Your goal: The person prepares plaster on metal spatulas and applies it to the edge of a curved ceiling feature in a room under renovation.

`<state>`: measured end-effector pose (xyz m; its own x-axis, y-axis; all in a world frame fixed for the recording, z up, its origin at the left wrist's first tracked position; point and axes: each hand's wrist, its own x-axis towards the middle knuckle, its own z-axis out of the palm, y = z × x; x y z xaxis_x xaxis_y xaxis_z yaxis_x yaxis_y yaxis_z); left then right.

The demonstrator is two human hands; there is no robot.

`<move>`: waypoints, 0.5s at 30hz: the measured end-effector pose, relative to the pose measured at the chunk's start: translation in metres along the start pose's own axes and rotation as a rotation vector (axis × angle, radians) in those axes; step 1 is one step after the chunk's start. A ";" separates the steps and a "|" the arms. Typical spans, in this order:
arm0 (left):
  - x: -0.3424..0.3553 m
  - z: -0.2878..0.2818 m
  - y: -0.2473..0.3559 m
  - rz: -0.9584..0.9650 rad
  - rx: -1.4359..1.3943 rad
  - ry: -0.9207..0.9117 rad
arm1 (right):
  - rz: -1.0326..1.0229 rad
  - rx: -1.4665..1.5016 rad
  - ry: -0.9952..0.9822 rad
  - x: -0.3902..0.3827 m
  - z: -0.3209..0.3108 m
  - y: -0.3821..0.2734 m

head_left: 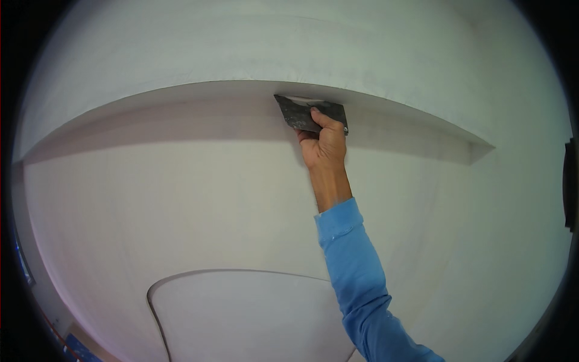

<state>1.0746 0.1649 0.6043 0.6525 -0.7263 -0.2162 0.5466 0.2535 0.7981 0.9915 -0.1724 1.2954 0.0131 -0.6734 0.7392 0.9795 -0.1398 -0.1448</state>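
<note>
My right hand (pixel 325 140) is raised against a pale wall, its blue-sleeved arm coming up from the lower right. It grips a dark, flat scraper (pixel 292 113), with the thumb on the near face and the fingers mostly hidden behind. Whitish smears mark the blade, and its upper edge lies at the underside (pixel 241 90) of a long overhanging ledge. Whether the blade touches that surface all along cannot be made out. My left hand is out of view.
Above the ledge runs a broad white surface (pixel 289 42). Lower down, a rounded panel outline (pixel 241 314) with a dark gap is set in the wall (pixel 181 211). A blue object (pixel 81 349) shows at the lower left, a dark object (pixel 569 184) at the right rim.
</note>
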 end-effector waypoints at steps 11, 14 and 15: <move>-0.010 0.003 -0.012 0.010 -0.108 0.027 | -0.012 -0.060 -0.132 -0.046 0.046 -0.058; -0.012 0.006 -0.013 0.017 -0.136 0.037 | -0.083 -0.092 -0.155 -0.052 0.035 -0.067; -0.013 0.007 -0.013 0.015 -0.140 0.037 | -0.115 -0.111 -0.161 -0.054 0.029 -0.068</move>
<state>1.0554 0.1665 0.6011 0.6784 -0.6985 -0.2279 0.6032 0.3525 0.7155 0.9302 -0.1060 1.2843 -0.0570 -0.5253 0.8490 0.9483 -0.2944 -0.1184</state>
